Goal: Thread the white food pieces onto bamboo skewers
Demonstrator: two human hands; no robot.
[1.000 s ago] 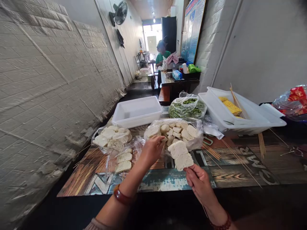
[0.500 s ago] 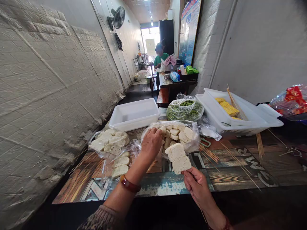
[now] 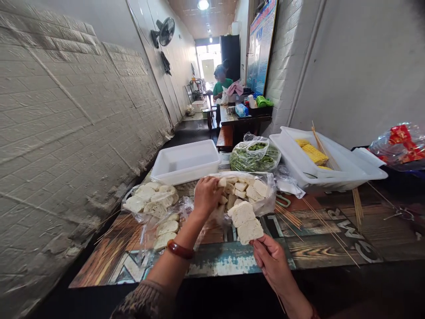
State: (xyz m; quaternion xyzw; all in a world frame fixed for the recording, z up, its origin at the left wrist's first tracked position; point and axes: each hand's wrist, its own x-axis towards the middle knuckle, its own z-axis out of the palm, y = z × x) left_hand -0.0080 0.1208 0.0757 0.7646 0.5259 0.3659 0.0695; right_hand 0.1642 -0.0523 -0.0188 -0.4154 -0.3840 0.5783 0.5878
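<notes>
In my right hand (image 3: pixel 274 257) is a thin wooden skewer, its lower end showing below the hand. Two pale, bread-like slices (image 3: pixel 246 222) sit on it, one above the other. My left hand (image 3: pixel 206 195) is closed at the left side of an opened clear plastic bag (image 3: pixel 270 195) full of similar slices. Its fingertips are on a pale slice (image 3: pixel 222 182) there, partly hidden by the hand. More slices lie in another plastic bag (image 3: pixel 149 197) at the left, with several slices (image 3: pixel 167 228) in front of it.
Behind the bags stand a white tub (image 3: pixel 186 161) and a bag of green vegetables (image 3: pixel 255 157). White trays (image 3: pixel 345 175) at right hold corn (image 3: pixel 314 153). Loose skewers (image 3: pixel 288 215) and green-handled scissors (image 3: pixel 283 200) lie on the table. A person in green (image 3: pixel 222 86) is far back.
My left hand has turned slightly, its fingers now closed around a slice at the bag's edge. My right hand keeps the loaded skewer nearly still. The view has tilted up a little.
</notes>
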